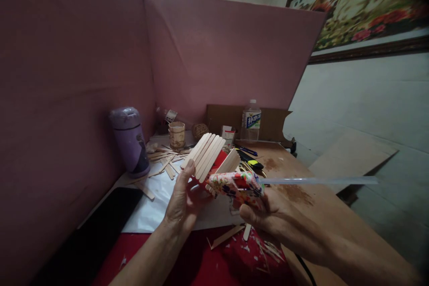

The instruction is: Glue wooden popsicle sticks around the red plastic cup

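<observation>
My left hand [184, 196] grips a piece made of wooden craft sticks [205, 154] laid side by side, with a red part [219, 160] between it and a second group of sticks [229, 161]. In my right hand [261, 212] is a glue gun [237, 186] with a colourful floral pattern, its tip pointing left at the stick piece. A long clear glue stick [318, 180] runs out of its back to the right. Whether the tip touches the sticks is too small to tell. My left fingertips are partly hidden behind the piece.
A purple bottle [132, 145] stands at the left, near loose sticks [167, 161] on white paper [144, 214]. Behind are a small stick cup [177, 135] and a plastic bottle [251, 120]. A yellow-black tool [251, 161] lies on the wooden table [301, 174].
</observation>
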Demonstrator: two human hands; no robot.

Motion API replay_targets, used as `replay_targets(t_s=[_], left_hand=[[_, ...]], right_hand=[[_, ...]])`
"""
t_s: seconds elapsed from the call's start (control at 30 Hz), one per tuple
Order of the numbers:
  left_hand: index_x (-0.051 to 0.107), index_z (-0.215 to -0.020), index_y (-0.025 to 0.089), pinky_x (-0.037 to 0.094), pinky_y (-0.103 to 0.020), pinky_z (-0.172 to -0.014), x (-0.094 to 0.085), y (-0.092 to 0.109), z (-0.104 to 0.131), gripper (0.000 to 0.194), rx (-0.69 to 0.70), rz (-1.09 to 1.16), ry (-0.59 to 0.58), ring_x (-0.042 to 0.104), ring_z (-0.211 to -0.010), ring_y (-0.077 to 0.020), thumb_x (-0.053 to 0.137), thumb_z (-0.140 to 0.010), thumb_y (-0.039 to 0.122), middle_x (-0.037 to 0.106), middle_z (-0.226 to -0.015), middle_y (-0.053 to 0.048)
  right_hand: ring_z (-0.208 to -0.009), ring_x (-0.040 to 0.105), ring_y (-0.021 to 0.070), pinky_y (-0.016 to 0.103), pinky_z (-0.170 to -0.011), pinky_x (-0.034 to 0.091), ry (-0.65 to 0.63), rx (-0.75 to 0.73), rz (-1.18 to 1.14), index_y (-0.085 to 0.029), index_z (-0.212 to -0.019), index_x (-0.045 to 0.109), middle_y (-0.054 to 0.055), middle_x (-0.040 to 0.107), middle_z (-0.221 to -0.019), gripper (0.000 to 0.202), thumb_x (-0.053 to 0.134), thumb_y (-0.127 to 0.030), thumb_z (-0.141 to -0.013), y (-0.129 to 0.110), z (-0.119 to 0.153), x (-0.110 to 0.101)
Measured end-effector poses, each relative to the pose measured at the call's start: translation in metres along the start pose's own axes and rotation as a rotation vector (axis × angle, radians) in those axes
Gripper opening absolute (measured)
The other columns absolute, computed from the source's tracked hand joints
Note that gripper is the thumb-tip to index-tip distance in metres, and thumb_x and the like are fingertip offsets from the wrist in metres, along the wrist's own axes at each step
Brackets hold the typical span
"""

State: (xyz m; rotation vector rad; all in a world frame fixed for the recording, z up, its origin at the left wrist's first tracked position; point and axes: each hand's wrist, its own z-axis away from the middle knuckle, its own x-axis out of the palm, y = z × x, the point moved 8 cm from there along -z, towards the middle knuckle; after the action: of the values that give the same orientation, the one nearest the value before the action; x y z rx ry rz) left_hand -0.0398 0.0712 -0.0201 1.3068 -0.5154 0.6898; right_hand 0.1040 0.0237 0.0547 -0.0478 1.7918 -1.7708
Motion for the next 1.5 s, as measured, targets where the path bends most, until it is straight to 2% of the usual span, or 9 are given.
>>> replay_targets(t_s=[0.17,0.23,0.43,0.57,0.77,0.9,1.13,1.37,1.5], left_hand=[[0.056,-0.119,0.022,0.054,-0.032,-0.053,0.001,0.0,-0.001,0.046,-0.004,0.004,-0.001,0.065,-0.07,-0.0211,0.064,-0.079,0.042,0.066,-0.092,-0.008],[0.056,-0.119,0.022,0.054,-0.033,-0.053,0.001,0.0,-0.001,0.046,0.003,0.006,-0.008,0.066,-0.071,-0.0215,0.064,-0.079,0.043,0.066,-0.092,-0.009],[0.055,-0.12,0.023,0.053,-0.031,-0.051,0.0,0.0,0.0,0.047,0.004,-0.015,0.001,0.066,-0.069,-0.0207,0.064,-0.078,0.043,0.066,-0.093,-0.009],[0.055,-0.122,0.022,0.055,-0.033,-0.055,0.0,0.0,0.001,0.051,-0.002,-0.016,0.003,0.066,-0.071,-0.0216,0.066,-0.077,0.043,0.067,-0.096,-0.01],[0.056,-0.121,0.023,0.053,-0.031,-0.052,0.0,0.0,0.001,0.051,-0.004,-0.012,0.011,0.066,-0.068,-0.0203,0.066,-0.076,0.043,0.067,-0.093,-0.009],[0.056,-0.122,0.024,0.053,-0.032,-0.054,0.002,0.0,0.001,0.05,0.001,-0.012,-0.002,0.066,-0.068,-0.0207,0.066,-0.077,0.043,0.068,-0.096,-0.01],[0.054,-0.124,0.024,0.055,-0.039,-0.061,0.0,-0.001,0.001,0.05,-0.025,-0.017,0.031,0.067,-0.068,-0.0219,0.065,-0.078,0.041,0.069,-0.096,-0.011],[0.056,-0.122,0.023,0.055,-0.035,-0.057,0.0,-0.002,0.0,0.053,-0.013,-0.019,0.009,0.067,-0.068,-0.0211,0.067,-0.075,0.045,0.069,-0.1,-0.012],[0.057,-0.121,0.022,0.056,-0.037,-0.061,0.0,-0.003,-0.002,0.052,-0.025,-0.008,0.014,0.068,-0.071,-0.0226,0.067,-0.075,0.044,0.07,-0.1,-0.013]], right_hand=[[-0.06,0.043,0.0154,0.027,-0.055,0.041,-0.023,-0.077,-0.065,-0.022,-0.084,0.062,0.001,0.052,-0.067,0.052,0.057,-0.072,-0.07,-0.003,-0.003,0.005],[-0.061,0.046,0.0167,0.028,-0.055,0.043,-0.015,-0.082,-0.037,-0.022,-0.084,0.065,0.002,0.055,-0.067,0.052,0.057,-0.072,-0.071,0.0,-0.003,0.004],[-0.059,0.049,0.0183,0.028,-0.048,0.042,-0.001,-0.083,-0.008,-0.023,-0.086,0.067,0.002,0.055,-0.062,0.061,0.052,-0.079,-0.068,-0.006,0.0,0.001],[-0.064,0.05,0.0192,0.029,-0.053,0.045,0.005,-0.119,-0.002,-0.023,-0.086,0.069,0.004,0.059,-0.07,0.064,0.051,-0.081,-0.066,-0.018,0.001,0.001],[-0.06,0.046,0.0193,0.029,-0.051,0.042,0.034,-0.086,0.026,-0.023,-0.075,0.067,0.003,0.05,-0.059,0.057,0.055,-0.078,-0.066,-0.008,-0.002,-0.001],[-0.059,0.046,0.0184,0.028,-0.049,0.042,0.008,-0.103,0.001,-0.024,-0.083,0.068,0.002,0.052,-0.059,0.053,0.055,-0.074,-0.07,-0.003,-0.002,0.0],[-0.072,0.056,0.0213,0.03,-0.059,0.049,0.022,-0.151,-0.038,-0.022,-0.093,0.069,0.004,0.061,-0.067,0.052,0.057,-0.069,-0.074,-0.004,-0.003,-0.001],[-0.053,0.046,0.0185,0.029,-0.043,0.04,0.021,-0.113,-0.035,-0.027,-0.083,0.07,0.002,0.052,-0.053,0.05,0.057,-0.073,-0.07,-0.002,-0.001,-0.001],[-0.052,0.044,0.0174,0.028,-0.045,0.039,0.034,-0.127,-0.002,-0.026,-0.068,0.067,0.002,0.049,-0.05,0.056,0.055,-0.08,-0.065,-0.005,-0.001,-0.003]])
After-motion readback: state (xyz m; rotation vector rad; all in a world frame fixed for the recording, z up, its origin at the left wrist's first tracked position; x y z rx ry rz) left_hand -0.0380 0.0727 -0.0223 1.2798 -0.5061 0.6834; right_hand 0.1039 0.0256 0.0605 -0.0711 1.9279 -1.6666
